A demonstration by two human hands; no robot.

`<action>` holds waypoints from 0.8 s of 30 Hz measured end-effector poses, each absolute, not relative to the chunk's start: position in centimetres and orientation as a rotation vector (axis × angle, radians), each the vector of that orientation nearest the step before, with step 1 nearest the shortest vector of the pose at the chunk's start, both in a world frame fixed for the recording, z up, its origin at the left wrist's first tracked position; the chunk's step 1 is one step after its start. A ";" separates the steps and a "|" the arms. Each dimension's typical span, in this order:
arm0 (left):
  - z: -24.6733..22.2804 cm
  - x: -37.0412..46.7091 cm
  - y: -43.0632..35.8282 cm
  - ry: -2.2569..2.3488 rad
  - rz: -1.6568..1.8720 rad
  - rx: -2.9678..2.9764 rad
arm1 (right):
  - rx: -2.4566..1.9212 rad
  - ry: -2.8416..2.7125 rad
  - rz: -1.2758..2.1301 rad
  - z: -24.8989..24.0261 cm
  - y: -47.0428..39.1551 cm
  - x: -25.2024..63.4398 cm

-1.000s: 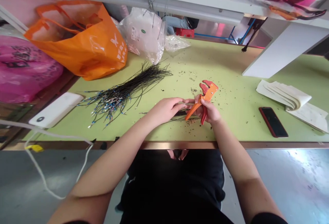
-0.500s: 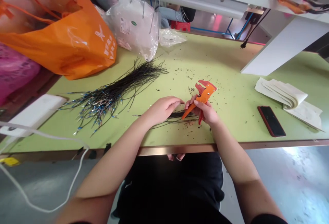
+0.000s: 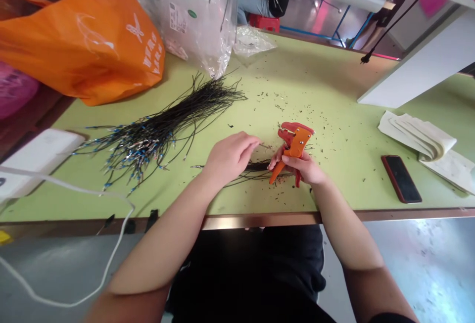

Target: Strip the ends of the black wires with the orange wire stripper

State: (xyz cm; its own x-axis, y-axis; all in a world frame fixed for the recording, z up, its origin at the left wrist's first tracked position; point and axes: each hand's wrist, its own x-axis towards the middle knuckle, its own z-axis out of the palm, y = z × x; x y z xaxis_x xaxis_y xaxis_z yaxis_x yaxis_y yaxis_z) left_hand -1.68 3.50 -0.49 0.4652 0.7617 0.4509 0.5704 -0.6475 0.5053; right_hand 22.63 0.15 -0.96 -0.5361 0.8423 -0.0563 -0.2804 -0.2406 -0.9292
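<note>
My right hand (image 3: pixel 302 164) is wrapped round an orange and red wire stripper (image 3: pixel 296 140), whose jaws point up and to the left. To its left, my left hand (image 3: pixel 232 157) has thumb and forefinger pinched on the end of a thin black wire (image 3: pixel 262 144). Beneath and between both hands lies a small bunch of black wires (image 3: pixel 256 167) on the green table (image 3: pixel 326 85). Further left rests a large bundle of black wires (image 3: pixel 185 113) with blue and silver ends. Small dark scraps are scattered around the tool.
An orange bag (image 3: pixel 107 41) and a clear plastic bag (image 3: pixel 193 21) stand at the back left. A white box (image 3: pixel 40 160) with a cable is at left. At right are a phone (image 3: pixel 401 178), folded cloth (image 3: pixel 423 137) and white panel (image 3: pixel 415 61). A seated person (image 3: pixel 252 4) shows behind.
The wire stripper has turned more upright, and its jaws now sit nearer my left hand's fingertips. The camera view has shifted slightly.
</note>
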 end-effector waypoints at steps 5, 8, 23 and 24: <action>0.0 -1.7 3.0 1.166 1.237 2.286 | -0.719 -1.242 2.019 -1.3 0.0 22.6; -0.1 -1.3 2.7 1.139 1.276 2.277 | -0.706 -1.212 2.066 -1.6 0.0 22.2; -0.4 -0.8 2.5 1.150 1.361 2.225 | -0.669 -1.174 2.098 -2.0 -0.4 22.0; -0.4 -0.8 2.5 1.154 1.358 2.224 | -0.661 -1.175 2.096 -1.9 -0.4 21.9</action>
